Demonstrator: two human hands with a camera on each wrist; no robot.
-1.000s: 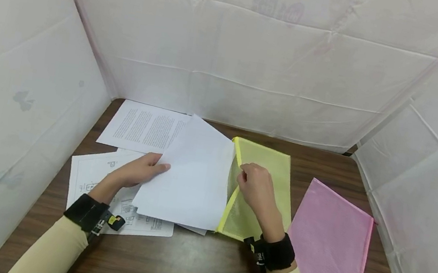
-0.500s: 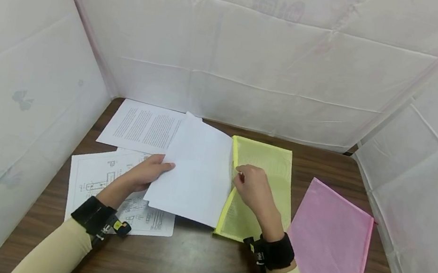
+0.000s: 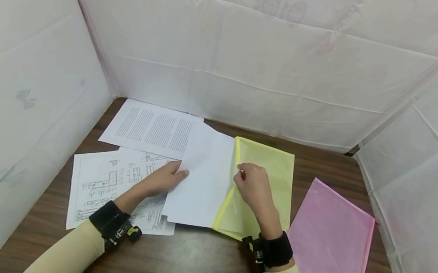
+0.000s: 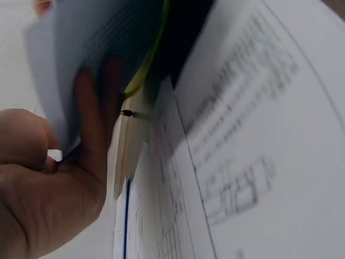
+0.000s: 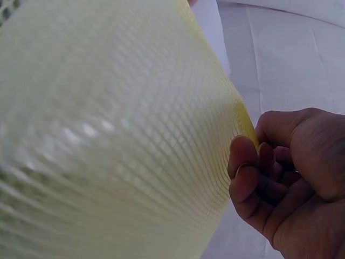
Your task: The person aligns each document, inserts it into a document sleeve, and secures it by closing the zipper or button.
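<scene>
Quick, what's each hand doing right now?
Left hand: grips the white sheets, thumb on top, fingers beneath.
Right hand: pinches the yellow mesh pouch at its open edge.

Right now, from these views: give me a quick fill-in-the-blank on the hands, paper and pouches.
1. The right hand pinches the open edge of the ____ mesh pouch.
2. The left hand holds the blank white ____ at that pouch's mouth.
3. The pink pouch lies to the ____ of the yellow one, untouched.
4. Under the left hand lies a sheet of printed ____.

Missing: yellow; sheets; right; drawings
</scene>
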